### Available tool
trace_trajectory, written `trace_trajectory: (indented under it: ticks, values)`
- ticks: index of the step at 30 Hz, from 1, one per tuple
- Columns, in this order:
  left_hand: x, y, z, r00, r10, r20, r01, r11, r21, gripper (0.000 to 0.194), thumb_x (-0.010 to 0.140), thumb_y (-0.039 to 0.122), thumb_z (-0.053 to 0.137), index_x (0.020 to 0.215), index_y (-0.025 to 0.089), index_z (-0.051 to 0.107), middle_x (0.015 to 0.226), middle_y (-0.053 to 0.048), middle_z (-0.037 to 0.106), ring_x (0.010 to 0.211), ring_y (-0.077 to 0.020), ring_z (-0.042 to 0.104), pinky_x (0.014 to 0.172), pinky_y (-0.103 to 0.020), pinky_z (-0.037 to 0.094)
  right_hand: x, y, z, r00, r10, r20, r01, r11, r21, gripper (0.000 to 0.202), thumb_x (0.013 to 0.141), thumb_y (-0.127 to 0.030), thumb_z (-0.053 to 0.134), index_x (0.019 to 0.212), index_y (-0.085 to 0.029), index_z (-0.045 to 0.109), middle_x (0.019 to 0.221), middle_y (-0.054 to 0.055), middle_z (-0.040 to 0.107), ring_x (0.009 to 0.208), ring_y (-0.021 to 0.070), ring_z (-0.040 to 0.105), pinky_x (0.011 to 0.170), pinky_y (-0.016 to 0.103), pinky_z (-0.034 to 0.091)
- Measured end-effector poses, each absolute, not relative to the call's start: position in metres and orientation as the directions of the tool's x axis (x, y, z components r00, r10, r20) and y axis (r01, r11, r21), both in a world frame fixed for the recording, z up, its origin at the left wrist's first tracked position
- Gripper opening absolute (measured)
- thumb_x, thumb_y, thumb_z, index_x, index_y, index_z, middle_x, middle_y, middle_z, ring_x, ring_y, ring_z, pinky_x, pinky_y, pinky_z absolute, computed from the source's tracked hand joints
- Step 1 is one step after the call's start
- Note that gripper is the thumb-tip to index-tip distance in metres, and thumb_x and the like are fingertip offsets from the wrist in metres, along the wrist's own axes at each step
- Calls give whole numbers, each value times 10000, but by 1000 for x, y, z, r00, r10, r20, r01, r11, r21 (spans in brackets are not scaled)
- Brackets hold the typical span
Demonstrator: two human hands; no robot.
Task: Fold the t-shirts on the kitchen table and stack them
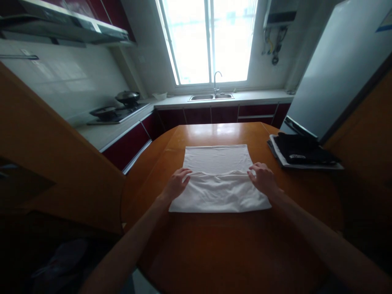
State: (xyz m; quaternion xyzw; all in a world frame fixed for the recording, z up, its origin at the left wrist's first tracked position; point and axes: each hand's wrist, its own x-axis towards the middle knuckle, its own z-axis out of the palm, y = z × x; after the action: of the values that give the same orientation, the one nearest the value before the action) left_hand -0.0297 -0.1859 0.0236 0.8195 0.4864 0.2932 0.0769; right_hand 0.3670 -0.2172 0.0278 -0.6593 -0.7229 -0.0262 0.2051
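1. A white garment (219,194) lies flat near the middle of the brown wooden table (211,249), its near part doubled over so that a loose, slightly wavy edge crosses it from side to side.
2. The person's left hand (177,182) is at the left end of that edge, thumb and fingertips narrowed on the fabric, holding it.
3. Over at the other end, the right hand (263,177) does much the same, fingers curled and close to the thumb, with the cloth's edge between them.
4. Beyond the edge, a single smooth panel reaches toward the window (211,41); the near part looks softly wrinkled.
5. To the right, well apart from the white cloth, a black garment (303,148) with pale lettering tops a folded stack on the table.
6. Past the table I see a double sink (201,97) with a curved faucet (215,81), and, to the left, two pans (128,97) on the cooktop (122,114).
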Motion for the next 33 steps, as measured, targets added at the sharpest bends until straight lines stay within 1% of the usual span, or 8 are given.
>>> trace_trajectory:
  ticks: [2,5,7,9,14,25,30,33]
  values:
    - [-9,-202,18,448,826,342,767,-552,328,385,996,348,449,1294,213,651,1352,-102,632,1269,-257,572,1115,-434,429,344,-232,21,-136,934,331,949,218,-225,391,991,-338,438,1270,-175,657,1342,137,634,1242,270,553,1048,387,419]
    - [11,-218,5,508,836,209,814,-545,201,530,1000,469,472,1478,243,501,1578,-103,425,1473,-333,343,1196,-566,273,319,-246,2,-197,952,235,950,244,-192,555,1006,-390,406,1501,-145,456,1587,141,401,1464,292,337,1177,466,274]
    - [14,-222,-3,503,855,131,841,-518,157,608,999,542,449,1540,269,412,1646,-91,291,1522,-371,211,1192,-640,204,313,-250,-10,-188,970,157,962,214,-171,629,1011,-446,388,1560,-141,362,1642,138,290,1517,303,232,1209,514,186]
    - [11,-222,-6,500,861,96,848,-509,146,629,1008,573,400,1565,281,364,1665,-82,235,1535,-365,168,1192,-644,196,314,-251,-16,-169,979,117,969,187,-162,654,1016,-481,366,1576,-144,332,1651,143,257,1528,295,209,1220,515,145]
    - [7,-221,-5,495,856,152,852,-512,111,634,1001,601,398,1560,305,370,1662,-69,250,1539,-338,173,1212,-611,174,323,-250,-12,-145,975,169,977,168,-135,690,1019,-528,343,1582,-132,313,1660,155,218,1543,288,156,1226,517,106]
    - [8,-224,-8,421,889,178,889,-444,114,578,1001,559,433,1515,297,449,1624,-66,348,1505,-347,275,1199,-609,224,330,-248,-19,-66,990,122,982,86,-167,694,1020,-521,337,1551,-74,364,1632,181,285,1533,287,196,1231,512,105]
    - [4,-223,-4,408,881,238,889,-443,119,579,1025,517,377,1544,262,409,1616,-76,362,1509,-316,277,1211,-566,228,333,-250,-14,-56,972,227,985,91,-146,657,1031,-496,311,1553,-101,367,1646,157,260,1539,277,170,1233,525,73]
    - [0,-221,-8,388,903,183,905,-411,111,601,1015,552,380,1538,260,427,1624,-99,337,1508,-360,263,1194,-605,228,336,-250,-17,-38,987,154,987,62,-148,673,1032,-509,304,1558,-92,353,1645,158,261,1535,282,185,1230,529,93]
